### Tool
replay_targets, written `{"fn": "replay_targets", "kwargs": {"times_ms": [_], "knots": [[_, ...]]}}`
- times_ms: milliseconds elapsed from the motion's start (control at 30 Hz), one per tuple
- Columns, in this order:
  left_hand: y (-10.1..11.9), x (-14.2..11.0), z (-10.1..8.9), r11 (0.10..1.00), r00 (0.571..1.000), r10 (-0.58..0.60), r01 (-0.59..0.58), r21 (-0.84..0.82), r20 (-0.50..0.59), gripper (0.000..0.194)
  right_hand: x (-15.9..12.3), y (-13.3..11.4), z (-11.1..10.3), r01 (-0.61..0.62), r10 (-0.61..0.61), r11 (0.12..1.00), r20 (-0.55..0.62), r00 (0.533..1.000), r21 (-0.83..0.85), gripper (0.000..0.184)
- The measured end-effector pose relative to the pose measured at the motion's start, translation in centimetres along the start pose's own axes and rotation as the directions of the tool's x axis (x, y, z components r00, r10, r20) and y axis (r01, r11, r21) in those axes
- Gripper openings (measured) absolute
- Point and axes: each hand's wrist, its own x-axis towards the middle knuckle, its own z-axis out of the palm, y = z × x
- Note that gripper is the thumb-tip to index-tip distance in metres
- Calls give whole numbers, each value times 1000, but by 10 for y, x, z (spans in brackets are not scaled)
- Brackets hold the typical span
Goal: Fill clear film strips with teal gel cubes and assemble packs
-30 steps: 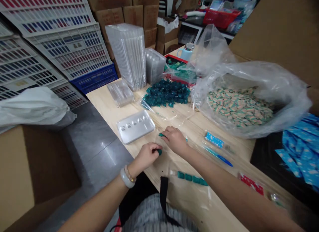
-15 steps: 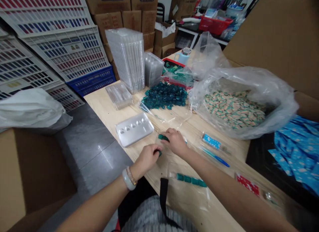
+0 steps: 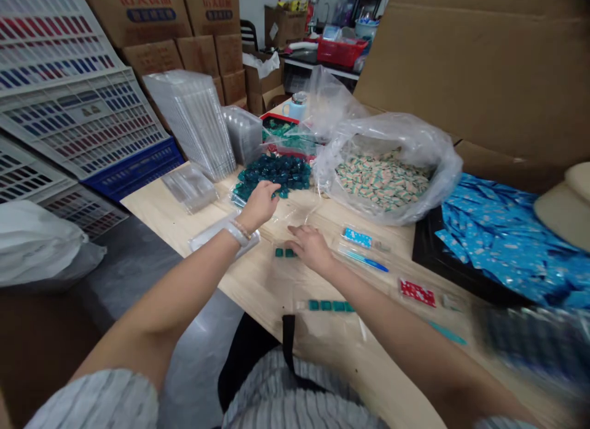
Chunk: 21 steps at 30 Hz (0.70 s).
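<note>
Teal candy cubes (image 3: 271,174), heaped on a clear plastic sheet (image 3: 239,198), sit directly under your left grip (image 3: 260,204). Its fingertips reach the near edge of the heap. The fingers look apart, but I cannot tell whether a cube is pinched there.

Your right grip (image 3: 311,247) is open, fingers spread and down on the desk (image 3: 276,281), clamped on nothing. Two loose teal cubes (image 3: 284,252) lie just left of it. A short row of teal cubes (image 3: 329,305) sits on a clear plastic bag (image 3: 322,330), nearer you than the right grip.

To the left of the left grip, an aluminium tray (image 3: 209,235) with shallow wells lies partly under your wrist. To the right of the right grip are a blue pen (image 3: 364,261) and, farther off, a large clear bag of striped candies (image 3: 382,177).

My read on the step: cubes are coming off the heap and being laid out in small groups on the desk. Next move calls for closing the left fingers on one cube and setting it by the loose pair without nudging them.
</note>
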Motion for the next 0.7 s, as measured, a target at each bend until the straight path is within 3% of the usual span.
{"fn": "replay_targets", "kwargs": {"times_ms": [100,200,433,700], "knots": [[-6,-17,-1,996,995,-69,65,56,76,29,-13,6,-8,-45,45,999,12,999,-2,33],[-18,-18,-2,985,985,-155,148,91,75,28,-11,3,-9,-35,34,999,18,999,20,30],[-38,11,9,966,971,-228,217,138,69,28,28,13,-1,-54,66,990,-91,994,130,27],[-24,41,44,967,978,-168,139,212,122,20,49,20,-1,-58,97,957,-124,988,283,24]]}}
